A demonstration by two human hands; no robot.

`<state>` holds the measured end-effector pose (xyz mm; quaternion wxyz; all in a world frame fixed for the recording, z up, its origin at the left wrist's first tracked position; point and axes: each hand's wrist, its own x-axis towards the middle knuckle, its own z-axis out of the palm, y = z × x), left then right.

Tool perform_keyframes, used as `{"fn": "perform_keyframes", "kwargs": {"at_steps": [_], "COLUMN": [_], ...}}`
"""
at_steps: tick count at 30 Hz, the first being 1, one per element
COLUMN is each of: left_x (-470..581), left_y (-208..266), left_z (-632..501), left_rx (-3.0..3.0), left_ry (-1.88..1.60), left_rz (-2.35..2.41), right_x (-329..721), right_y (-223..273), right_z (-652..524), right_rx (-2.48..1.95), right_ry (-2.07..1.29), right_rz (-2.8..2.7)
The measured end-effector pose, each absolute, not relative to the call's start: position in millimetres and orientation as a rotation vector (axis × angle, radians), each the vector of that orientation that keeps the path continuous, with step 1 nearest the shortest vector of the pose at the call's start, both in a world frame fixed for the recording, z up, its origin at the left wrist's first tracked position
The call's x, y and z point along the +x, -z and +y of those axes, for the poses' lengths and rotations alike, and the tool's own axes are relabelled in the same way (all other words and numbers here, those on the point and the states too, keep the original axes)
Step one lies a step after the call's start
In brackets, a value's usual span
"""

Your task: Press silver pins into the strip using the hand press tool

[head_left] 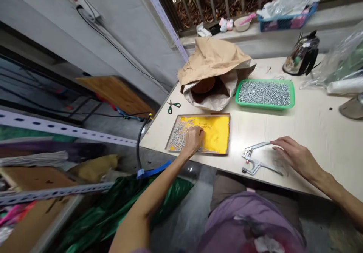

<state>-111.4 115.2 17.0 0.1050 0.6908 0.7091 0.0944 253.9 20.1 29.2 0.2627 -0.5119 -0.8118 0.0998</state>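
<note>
Head view: left hand [194, 139] curled over tray [218, 132]; right hand [295, 155] loose on pliers [256, 164].

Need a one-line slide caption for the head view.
Left hand reaches into yellow tray of small metal parts; right hand rests on metal pliers on the table.

pliers [256, 159]: shiny metal | tray [292, 94]: green plastic | bag [212, 62]: matt brown paper
</note>
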Motion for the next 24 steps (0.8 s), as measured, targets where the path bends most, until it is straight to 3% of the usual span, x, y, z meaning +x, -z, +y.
{"fn": "perform_keyframes", "kwargs": {"at_steps": [3, 8, 24], "left_x": [-76, -10, 10], "left_y": [-23, -19, -5], "left_z": [92, 45, 27], "left_rx": [1.709, 1.222, 1.173], "left_ry": [-0.483, -0.296, 0.009], "left_rz": [1.811, 1.457, 1.507], "right_x": [248, 239, 235], "right_y": [-2, 13, 15], "right_z": [-7, -27, -38], "right_rx": [-1.42, -1.46, -1.49], "right_ry": [-0.365, -0.396, -0.467], "right_rz": [-2.315, -2.386, -2.36]}}
